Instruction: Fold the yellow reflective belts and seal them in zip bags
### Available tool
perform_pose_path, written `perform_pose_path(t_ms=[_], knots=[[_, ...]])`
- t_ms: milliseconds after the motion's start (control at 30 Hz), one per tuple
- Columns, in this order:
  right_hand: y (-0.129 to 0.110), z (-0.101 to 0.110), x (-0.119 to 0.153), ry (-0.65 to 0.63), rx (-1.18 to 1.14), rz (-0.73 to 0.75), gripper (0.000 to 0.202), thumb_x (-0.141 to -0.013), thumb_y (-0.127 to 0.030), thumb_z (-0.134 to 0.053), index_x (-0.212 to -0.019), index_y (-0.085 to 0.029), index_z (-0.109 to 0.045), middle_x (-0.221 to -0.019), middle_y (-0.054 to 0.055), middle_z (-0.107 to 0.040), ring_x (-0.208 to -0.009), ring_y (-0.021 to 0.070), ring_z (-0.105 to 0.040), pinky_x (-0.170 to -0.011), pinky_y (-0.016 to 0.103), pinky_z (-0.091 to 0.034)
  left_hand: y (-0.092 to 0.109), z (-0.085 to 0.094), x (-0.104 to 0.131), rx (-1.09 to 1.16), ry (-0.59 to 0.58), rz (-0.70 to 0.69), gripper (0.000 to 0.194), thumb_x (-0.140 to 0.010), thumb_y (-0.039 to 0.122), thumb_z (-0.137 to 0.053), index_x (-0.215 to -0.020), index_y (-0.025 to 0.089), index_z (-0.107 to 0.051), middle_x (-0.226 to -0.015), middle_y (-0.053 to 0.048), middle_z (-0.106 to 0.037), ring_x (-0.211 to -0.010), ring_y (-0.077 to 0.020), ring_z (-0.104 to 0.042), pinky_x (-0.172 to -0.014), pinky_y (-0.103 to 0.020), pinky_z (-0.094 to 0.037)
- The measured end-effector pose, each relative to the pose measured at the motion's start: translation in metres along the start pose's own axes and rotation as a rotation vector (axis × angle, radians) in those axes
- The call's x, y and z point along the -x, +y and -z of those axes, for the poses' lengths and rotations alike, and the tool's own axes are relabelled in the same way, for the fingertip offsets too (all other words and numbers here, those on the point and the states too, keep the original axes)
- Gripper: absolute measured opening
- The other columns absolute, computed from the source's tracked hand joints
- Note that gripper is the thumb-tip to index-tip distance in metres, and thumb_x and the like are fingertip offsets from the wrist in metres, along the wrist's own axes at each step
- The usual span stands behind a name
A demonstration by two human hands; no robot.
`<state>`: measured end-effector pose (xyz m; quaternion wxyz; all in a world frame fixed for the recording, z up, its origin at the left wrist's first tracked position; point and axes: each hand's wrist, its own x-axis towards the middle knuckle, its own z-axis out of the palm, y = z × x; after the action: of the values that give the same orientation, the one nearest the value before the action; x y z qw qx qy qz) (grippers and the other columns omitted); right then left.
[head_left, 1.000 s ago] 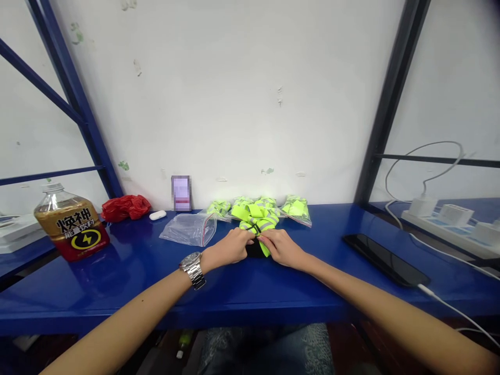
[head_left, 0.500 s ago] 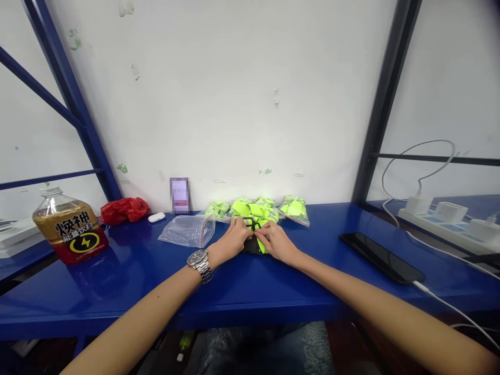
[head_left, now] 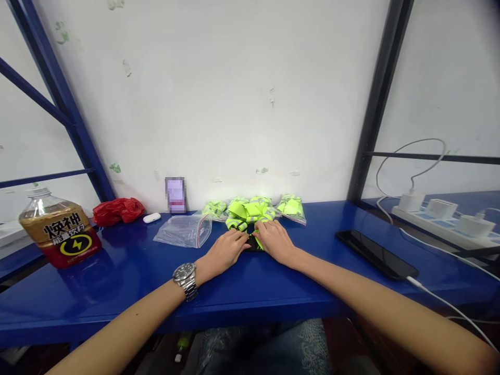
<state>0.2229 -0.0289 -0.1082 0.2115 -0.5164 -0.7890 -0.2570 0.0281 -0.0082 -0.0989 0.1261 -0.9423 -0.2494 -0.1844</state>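
Note:
A bundle of fluorescent yellow reflective straps [head_left: 250, 211] with grey stripes lies in front of me on the blue table. A black piece [head_left: 254, 244] shows at its near end, partly covered by my fingers. My left hand [head_left: 224, 252], with a metal watch on its wrist, has its fingers closed at the left side of this near end. From the right, my right hand [head_left: 275, 242] pinches the yellow strap beside the black piece. The fingertips nearly meet, and the exact grip between them is hidden. An unfilled clear zip bag [head_left: 183, 230] lies left of the bundle.
Bagged yellow straps [head_left: 291, 207] lie against the wall. Leftward are a propped phone [head_left: 175, 195], a white case [head_left: 151, 217], a red plastic bag [head_left: 119, 210] and a large drink bottle [head_left: 60, 229]. A charging black phone [head_left: 377, 254] and a power strip [head_left: 445, 221] are at right.
My left hand has moved slightly down and left, its fingers flatter over the near end. My right fingers have shifted over the strap. The view has turned a little to the right.

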Motion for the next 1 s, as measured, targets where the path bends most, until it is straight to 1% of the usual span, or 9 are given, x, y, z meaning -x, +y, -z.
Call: perform_pose_path(t_ms=[167,267,333,433,567,667,800,900,1000], knots=[[0.003,0.013,0.007,-0.015,-0.065,0.144,0.033,-0.099,-0.035,-0.034,-0.087,-0.016,-0.058,-0.079,0.007,-0.061,-0.077,0.0182,-0.054,-0.077,0.032,-0.034,0.001,0.012,0.005,0.059,-0.09,0.01,0.038,-0.096,0.043,-0.039,-0.122,0.017,-0.049,-0.111,-0.01,-0.06,-0.102,-0.0237,-0.056,-0.087,-0.037,-0.045],[0.004,0.024,0.013,-0.028,-0.147,0.217,0.039,-0.091,-0.051,-0.044,-0.087,-0.016,-0.059,-0.082,0.008,-0.06,-0.087,0.0219,-0.051,-0.086,0.037,-0.034,-0.006,0.012,0.007,0.072,-0.125,0.04,0.038,-0.095,0.038,-0.043,-0.128,0.019,-0.044,-0.113,-0.01,-0.059,-0.105,-0.0243,-0.056,-0.087,-0.037,-0.045],[0.005,0.027,0.014,-0.027,-0.169,0.21,0.041,-0.087,-0.055,-0.049,-0.089,-0.016,-0.061,-0.088,0.01,-0.058,-0.093,0.0248,-0.048,-0.086,0.039,-0.035,-0.008,0.013,0.008,0.065,-0.14,0.047,0.036,-0.095,0.035,-0.043,-0.128,0.019,-0.043,-0.111,-0.009,-0.059,-0.103,-0.0236,-0.056,-0.084,-0.035,-0.045],[0.005,0.023,0.013,-0.029,-0.194,0.17,0.032,-0.089,-0.046,-0.052,-0.09,-0.015,-0.061,-0.098,0.013,-0.054,-0.095,0.0247,-0.047,-0.082,0.036,-0.039,-0.007,0.014,0.007,0.044,-0.151,0.037,0.028,-0.096,0.032,-0.041,-0.12,0.019,-0.047,-0.107,-0.009,-0.056,-0.095,-0.0212,-0.057,-0.078,-0.032,-0.046],[0.005,0.015,0.008,-0.13,-0.199,0.123,0.021,-0.092,-0.033,-0.05,-0.088,-0.014,-0.059,-0.09,0.011,-0.053,-0.086,0.0214,-0.051,-0.073,0.031,-0.042,-0.005,0.014,0.004,0.012,-0.159,0.044,0.024,-0.097,0.029,-0.038,-0.117,0.019,-0.047,-0.105,-0.009,-0.054,-0.092,-0.0205,-0.056,-0.076,-0.031,-0.045],[0.005,0.012,0.007,-0.179,-0.189,0.098,0.021,-0.094,-0.031,-0.047,-0.088,-0.014,-0.058,-0.087,0.01,-0.054,-0.082,0.0201,-0.053,-0.069,0.029,-0.04,-0.007,0.015,0.004,0.022,-0.158,0.045,0.026,-0.096,0.029,-0.039,-0.119,0.018,-0.045,-0.105,-0.009,-0.055,-0.093,-0.0211,-0.056,-0.078,-0.031,-0.044],[0.007,0.011,0.01,-0.164,-0.231,0.097,0.02,-0.093,-0.032,-0.05,-0.089,-0.015,-0.059,-0.088,0.009,-0.055,-0.083,0.0199,-0.053,-0.069,0.029,-0.04,-0.009,0.018,0.009,0.074,-0.164,0.019,0.024,-0.094,0.032,-0.045,-0.115,0.018,-0.047,-0.103,-0.008,-0.057,-0.089,-0.0204,-0.058,-0.075,-0.03,-0.044],[0.009,0.014,0.012,-0.14,-0.301,0.123,0.024,-0.09,-0.037,-0.053,-0.097,-0.015,-0.06,-0.089,0.009,-0.056,-0.087,0.0212,-0.053,-0.073,0.03,-0.041,-0.009,0.016,0.013,0.059,-0.143,0.018,0.018,-0.095,0.024,-0.04,-0.11,0.018,-0.049,-0.102,-0.008,-0.056,-0.089,-0.0202,-0.057,-0.074,-0.029,-0.044],[0.01,0.017,0.013,-0.157,-0.328,0.1,0.031,-0.088,-0.039,-0.057,-0.107,-0.015,-0.06,-0.093,0.01,-0.056,-0.088,0.0217,-0.054,-0.073,0.031,-0.041,-0.008,0.012,0.014,0.072,-0.118,0.029,0.016,-0.093,0.014,-0.039,-0.106,0.017,-0.05,-0.102,-0.009,-0.057,-0.092,-0.0205,-0.057,-0.076,-0.029,-0.043]])
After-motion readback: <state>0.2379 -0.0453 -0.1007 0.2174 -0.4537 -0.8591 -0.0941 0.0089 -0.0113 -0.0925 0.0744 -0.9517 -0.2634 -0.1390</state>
